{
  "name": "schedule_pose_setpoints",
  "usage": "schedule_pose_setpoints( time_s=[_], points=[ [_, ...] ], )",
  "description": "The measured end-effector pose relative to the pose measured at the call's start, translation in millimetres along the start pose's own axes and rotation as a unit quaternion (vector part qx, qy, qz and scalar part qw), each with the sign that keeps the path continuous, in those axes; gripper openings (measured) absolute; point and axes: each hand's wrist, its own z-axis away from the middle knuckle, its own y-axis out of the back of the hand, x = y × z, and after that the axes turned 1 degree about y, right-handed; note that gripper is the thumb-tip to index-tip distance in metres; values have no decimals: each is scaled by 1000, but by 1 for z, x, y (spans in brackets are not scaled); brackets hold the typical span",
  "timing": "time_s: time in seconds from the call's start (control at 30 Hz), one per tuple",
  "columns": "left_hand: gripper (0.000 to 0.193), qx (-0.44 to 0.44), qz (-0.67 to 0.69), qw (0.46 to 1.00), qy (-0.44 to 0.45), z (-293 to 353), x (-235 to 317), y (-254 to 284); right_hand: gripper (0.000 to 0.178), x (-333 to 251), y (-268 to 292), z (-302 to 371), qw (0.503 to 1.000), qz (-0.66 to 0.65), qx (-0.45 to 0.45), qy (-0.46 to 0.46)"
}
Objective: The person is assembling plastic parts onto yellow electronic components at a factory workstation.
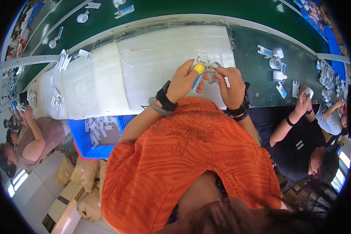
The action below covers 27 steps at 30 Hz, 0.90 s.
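My left hand (185, 81) is closed around a white plastic housing (200, 61) with a blue strip along it. A yellow cover (199, 69) sits on the thumb, lying over the housing. Close on its right, my right hand (231, 85) has thumb and fingers pinched together at a white round part (214, 65). Thin wires seem to run between the two pieces. Whatever is between the right fingertips is too small to make out. Both hands are above the white-covered bench (144, 78).
A blue bin (76, 134) of white plastic parts stands left, below the bench edge. White housings (55, 97) lie at the bench's left end; round white units (275, 63) lie on its green right part. Co-workers sit on both sides. A green conveyor belt (160, 11) runs beyond.
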Motion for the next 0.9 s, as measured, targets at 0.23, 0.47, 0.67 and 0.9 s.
schedule_pose_setpoints(
  time_s=[0.23,0.47,0.67,0.9],
  points=[
    [37,-42,-48,998,-26,5,-1,-5,19,3,1,4,999,-25,-25,16],
    [37,-80,-50,994,-56,10,-2,-10,22,1,-1,6,1000,-27,6,4],
    [36,-72,-84,993,-37,13,-3,-9,23,2,-2,7,1000,-21,12,12],
    [34,-72,-124,984,-102,16,-4,-11,24,0,-2,9,1000,-12,15,19]
  ],
)
